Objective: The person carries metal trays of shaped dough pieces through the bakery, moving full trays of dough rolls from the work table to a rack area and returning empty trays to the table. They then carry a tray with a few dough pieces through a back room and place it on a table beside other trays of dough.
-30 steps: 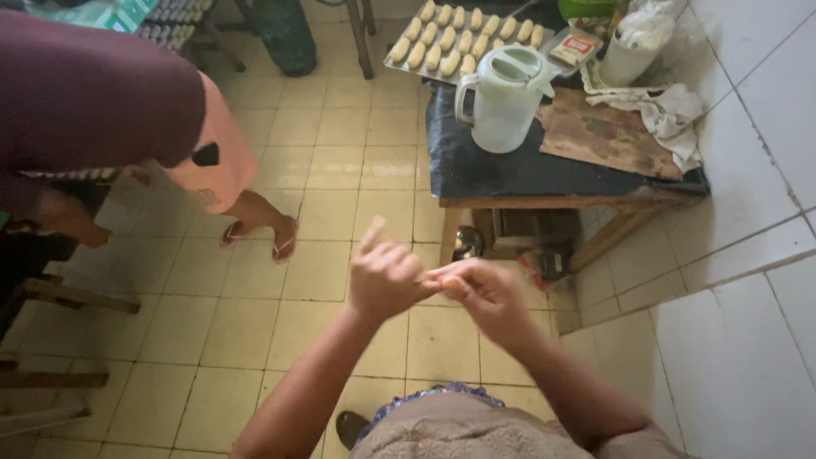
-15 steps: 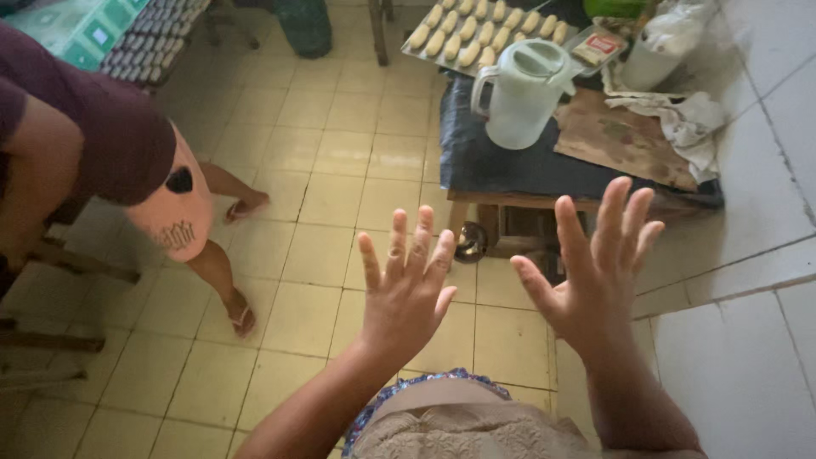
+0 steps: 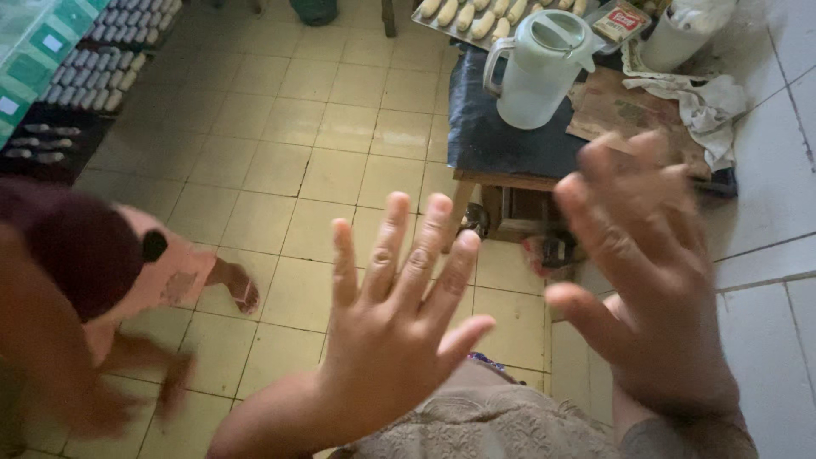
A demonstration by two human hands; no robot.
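Both hands are being held up empty, fingers spread wide: the left hand [image 3: 391, 340] and the blurred right hand [image 3: 654, 280]. Nearest, beyond them, the pale plastic lidded jug [image 3: 540, 72] is standing on the dark-covered low wooden table [image 3: 484, 140].

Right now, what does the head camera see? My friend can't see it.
Two empty hands, the left hand and right hand, are spread open above a tiled floor. A pale jug stands on a low table behind.
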